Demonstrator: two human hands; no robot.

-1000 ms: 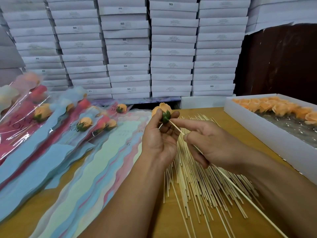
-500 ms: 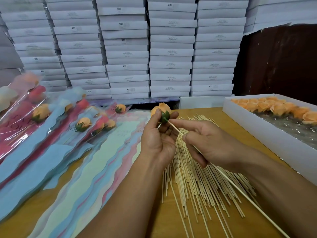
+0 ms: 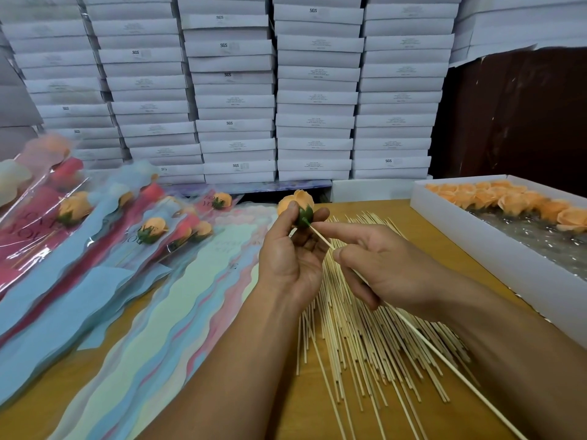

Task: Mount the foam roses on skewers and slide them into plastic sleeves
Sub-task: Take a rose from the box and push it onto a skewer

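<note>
My left hand (image 3: 290,262) grips an orange foam rose (image 3: 298,206) with a green base, held up above the table. My right hand (image 3: 378,265) pinches a thin wooden skewer (image 3: 428,341) whose tip meets the rose's green base; its long tail runs down to the lower right. A loose pile of skewers (image 3: 359,328) lies on the wooden table under both hands. Empty pastel plastic sleeves (image 3: 152,312) are fanned out to the left.
Sleeved roses on skewers (image 3: 152,228) lie at the left. A white box (image 3: 495,249) holding several orange roses (image 3: 514,201) stands at the right. Stacks of white cartons (image 3: 314,100) wall off the back of the table.
Both hands stay almost still. The skewer tip sits a little closer into the rose's green base.
</note>
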